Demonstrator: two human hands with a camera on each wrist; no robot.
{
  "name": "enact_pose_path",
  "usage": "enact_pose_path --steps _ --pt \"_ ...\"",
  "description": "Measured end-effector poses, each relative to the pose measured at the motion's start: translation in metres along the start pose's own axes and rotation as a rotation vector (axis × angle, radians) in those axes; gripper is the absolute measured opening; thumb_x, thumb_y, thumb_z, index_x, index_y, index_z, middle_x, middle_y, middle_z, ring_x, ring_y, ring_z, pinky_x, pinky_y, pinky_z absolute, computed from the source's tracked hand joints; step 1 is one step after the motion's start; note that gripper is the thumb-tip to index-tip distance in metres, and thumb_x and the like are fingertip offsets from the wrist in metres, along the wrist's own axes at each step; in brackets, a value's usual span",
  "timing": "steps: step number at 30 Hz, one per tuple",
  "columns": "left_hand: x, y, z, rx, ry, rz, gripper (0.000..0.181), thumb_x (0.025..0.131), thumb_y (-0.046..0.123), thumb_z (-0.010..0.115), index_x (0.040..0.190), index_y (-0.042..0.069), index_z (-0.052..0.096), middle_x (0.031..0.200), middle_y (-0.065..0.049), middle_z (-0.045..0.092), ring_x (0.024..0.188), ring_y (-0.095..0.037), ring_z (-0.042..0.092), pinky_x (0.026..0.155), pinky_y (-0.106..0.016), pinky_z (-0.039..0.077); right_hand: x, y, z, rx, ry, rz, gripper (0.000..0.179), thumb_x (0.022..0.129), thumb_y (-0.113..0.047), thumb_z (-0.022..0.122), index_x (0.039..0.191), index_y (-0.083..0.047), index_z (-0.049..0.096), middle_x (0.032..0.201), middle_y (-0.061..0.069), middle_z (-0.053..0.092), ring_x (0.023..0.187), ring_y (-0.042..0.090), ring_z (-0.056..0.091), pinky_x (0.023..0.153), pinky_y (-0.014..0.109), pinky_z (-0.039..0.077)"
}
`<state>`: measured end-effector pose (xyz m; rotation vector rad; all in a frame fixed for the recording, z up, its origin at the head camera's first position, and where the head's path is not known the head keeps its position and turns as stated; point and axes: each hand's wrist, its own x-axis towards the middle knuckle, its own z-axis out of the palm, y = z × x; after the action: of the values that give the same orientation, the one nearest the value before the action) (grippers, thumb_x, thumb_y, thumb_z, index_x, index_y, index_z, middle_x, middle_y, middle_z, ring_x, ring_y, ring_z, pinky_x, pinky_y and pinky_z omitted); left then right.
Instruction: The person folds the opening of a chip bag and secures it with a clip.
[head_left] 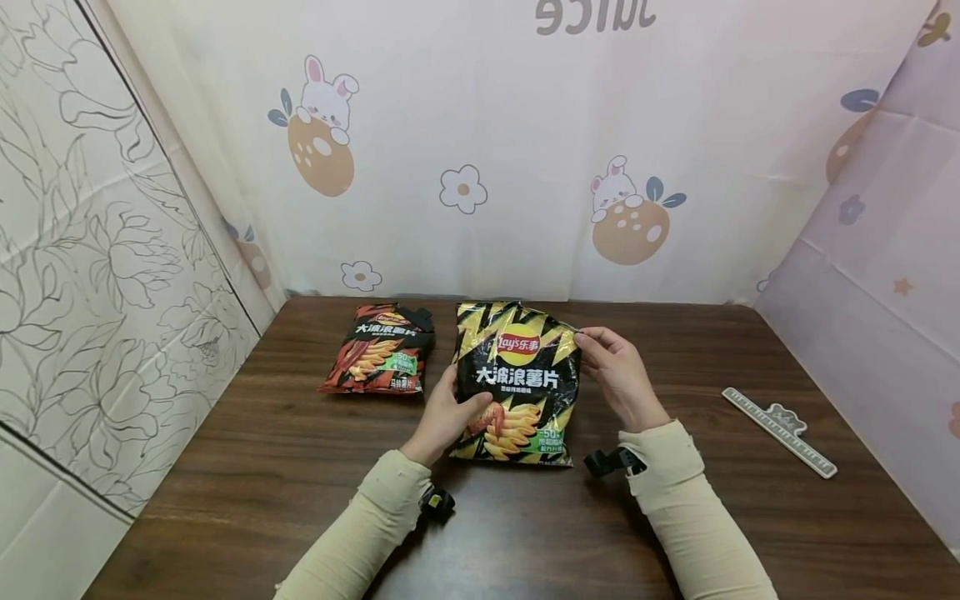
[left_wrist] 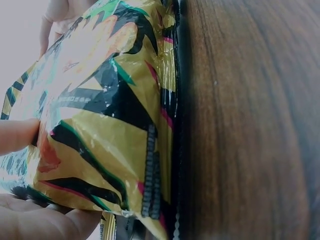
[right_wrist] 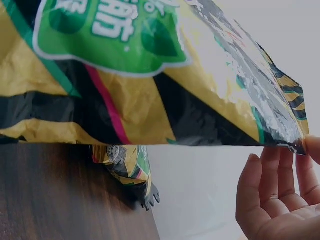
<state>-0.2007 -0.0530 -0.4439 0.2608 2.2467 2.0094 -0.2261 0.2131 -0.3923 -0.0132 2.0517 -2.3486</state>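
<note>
In the head view, a black and yellow crisp bag (head_left: 525, 390) reads "Lay's 乐事" on its round badge and "大波浪薯片" in big white characters, with a smaller line beneath that is too fine to make out. Its green label shows "50%" and more Chinese writing. The left hand (head_left: 446, 417) grips the bag's lower left side, thumb bent over the front; the right hand (head_left: 621, 379) pinches the top right corner, so the bag sits between the two hands, over the worktop (head_left: 247, 467). To its left lies a red and black bag (head_left: 377, 354), also with "大波浪薯片", a green "50" label and "马铃薯片" near the bottom. A white clip (head_left: 780, 432) lies well to the right, its lettering too small to read. The curtain (head_left: 525, 108) bears "Juice" in reverse at its top edge.

In the left wrist view, the thumb presses the front while fingers curl underneath; the dark printed strip (left_wrist: 150, 170) near the bag's edge is too blurred to read.

In the right wrist view, "脂肪" is partly legible on the green label; thumb and fingertips pinch the far corner, palm turned up
</note>
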Motion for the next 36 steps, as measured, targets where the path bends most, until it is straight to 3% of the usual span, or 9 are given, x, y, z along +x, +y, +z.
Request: enact_pose_path --steps 4,13,25,32,36 --pt "-0.001 0.001 -0.001 -0.008 -0.001 -0.016 0.078 0.092 0.026 0.07 0.154 0.009 0.026 0.159 -0.015 0.028 0.147 -0.032 0.026 0.114 -0.055 0.032 0.0 0.0 0.002 0.022 0.013 -0.003 0.008 0.096 -0.026 0.065 0.09 -0.02 0.065 0.086 -0.01 0.065 0.075 0.006 0.063 0.073 0.023 0.052" --pt "0.0 0.003 -0.001 -0.011 0.012 0.006 0.061 0.092 0.019 0.069 0.143 0.009 0.039 0.141 -0.014 0.051 0.127 -0.028 0.05 0.1 -0.044 0.045 0.001 -0.001 0.004 0.078 0.006 0.002 0.007 0.093 -0.024 0.068 0.089 -0.019 0.067 0.087 -0.008 0.066 0.076 0.008 0.064 0.073 0.024 0.052" --pt "0.001 0.011 -0.009 0.012 0.093 0.016 0.068 0.093 0.022 0.068 0.15 0.008 0.033 0.152 -0.021 0.037 0.142 -0.038 0.035 0.113 -0.056 0.033 0.001 0.001 0.005 0.124 0.004 -0.004 0.01 0.096 -0.017 0.064 0.087 -0.019 0.069 0.086 -0.008 0.067 0.076 0.007 0.064 0.073 0.023 0.053" --pt "0.001 0.023 -0.019 0.003 0.137 0.114 0.059 0.094 0.016 0.067 0.145 0.012 0.04 0.144 -0.015 0.049 0.129 -0.032 0.05 0.107 -0.05 0.042 0.0 0.001 0.005 0.114 0.012 0.005 0.01 0.095 -0.018 0.065 0.086 -0.019 0.068 0.086 -0.008 0.066 0.076 0.008 0.064 0.073 0.024 0.053" --pt "0.0 0.031 -0.021 0.148 0.167 0.245 0.058 0.095 0.014 0.066 0.146 0.01 0.038 0.14 -0.014 0.05 0.128 -0.031 0.051 0.107 -0.05 0.042 0.0 0.0 0.005 0.11 0.016 0.004 0.011 0.095 -0.018 0.065 0.086 -0.019 0.068 0.086 -0.008 0.065 0.075 0.008 0.063 0.073 0.024 0.053"
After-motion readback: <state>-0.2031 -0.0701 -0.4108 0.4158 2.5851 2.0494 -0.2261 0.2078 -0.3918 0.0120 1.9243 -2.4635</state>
